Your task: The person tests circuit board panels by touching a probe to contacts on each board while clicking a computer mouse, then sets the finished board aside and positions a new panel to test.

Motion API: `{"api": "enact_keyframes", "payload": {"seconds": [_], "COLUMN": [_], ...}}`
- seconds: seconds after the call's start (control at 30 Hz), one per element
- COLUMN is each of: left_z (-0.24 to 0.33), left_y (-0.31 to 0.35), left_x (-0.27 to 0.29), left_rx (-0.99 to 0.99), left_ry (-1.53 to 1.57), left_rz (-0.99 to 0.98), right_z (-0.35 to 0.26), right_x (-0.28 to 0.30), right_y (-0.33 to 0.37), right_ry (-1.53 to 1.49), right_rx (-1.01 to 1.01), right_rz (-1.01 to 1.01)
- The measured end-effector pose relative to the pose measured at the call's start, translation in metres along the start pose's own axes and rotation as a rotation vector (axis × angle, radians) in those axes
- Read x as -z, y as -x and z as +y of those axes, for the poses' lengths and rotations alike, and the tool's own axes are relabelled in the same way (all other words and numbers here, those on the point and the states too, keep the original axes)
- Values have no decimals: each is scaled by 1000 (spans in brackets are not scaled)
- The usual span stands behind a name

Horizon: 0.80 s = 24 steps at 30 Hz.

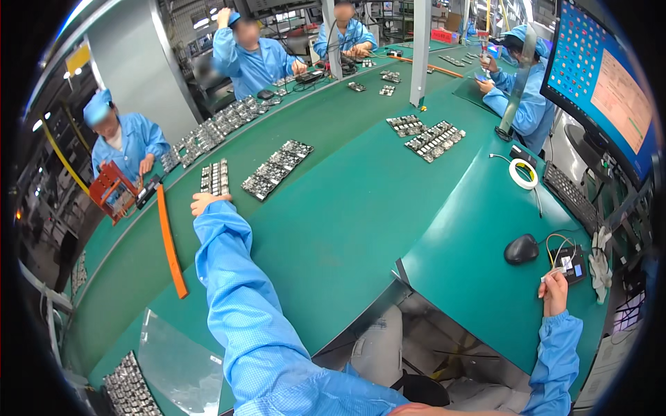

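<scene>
Right of the mouse (522,249), my right hand (553,294) pinches a lead (557,271), presumably tethered to the box (576,270). Far left of it, my left hand (210,203) (grip unclear remotely) touches boards (215,178).

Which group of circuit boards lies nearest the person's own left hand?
The small, narrow group of boards directly beyond the left hand; the larger group to its right and the others lie farther away.

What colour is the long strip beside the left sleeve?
The strip is orange; the head view shows it.
</scene>
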State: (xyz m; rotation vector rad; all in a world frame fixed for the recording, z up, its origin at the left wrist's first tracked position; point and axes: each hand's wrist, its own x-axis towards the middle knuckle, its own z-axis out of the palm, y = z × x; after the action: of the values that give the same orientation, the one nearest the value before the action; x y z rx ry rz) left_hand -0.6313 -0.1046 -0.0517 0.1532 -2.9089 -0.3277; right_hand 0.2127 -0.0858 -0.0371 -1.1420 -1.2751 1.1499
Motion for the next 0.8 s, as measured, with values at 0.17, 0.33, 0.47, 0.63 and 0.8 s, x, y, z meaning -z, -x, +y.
{"api": "enact_keyframes", "payload": {"seconds": [0.17, 0.33, 0.47, 0.63, 0.8], "left_z": [-104, -85, -97, -84, -88], "left_y": [-120, -38, -2, 164, 309], "left_x": [39, 141, 178, 201, 218], "left_rx": [-283, -424, -426, -885, -1203], "left_ry": [-192, 117, 636, 816, 708], "left_rz": [90, -434, -961, -1239, -1462], "right_z": [17, 9, 2, 2, 3], "right_x": [-26, -11, -18, -7, -10], "right_y": [-18, -9, -9, -7, -5], "right_ry": [-52, 17, -8, -11, -51], "right_rx": [-30, 35, 18, 34, 24], "right_rz": [-124, -143, -202, -211, -177]}}
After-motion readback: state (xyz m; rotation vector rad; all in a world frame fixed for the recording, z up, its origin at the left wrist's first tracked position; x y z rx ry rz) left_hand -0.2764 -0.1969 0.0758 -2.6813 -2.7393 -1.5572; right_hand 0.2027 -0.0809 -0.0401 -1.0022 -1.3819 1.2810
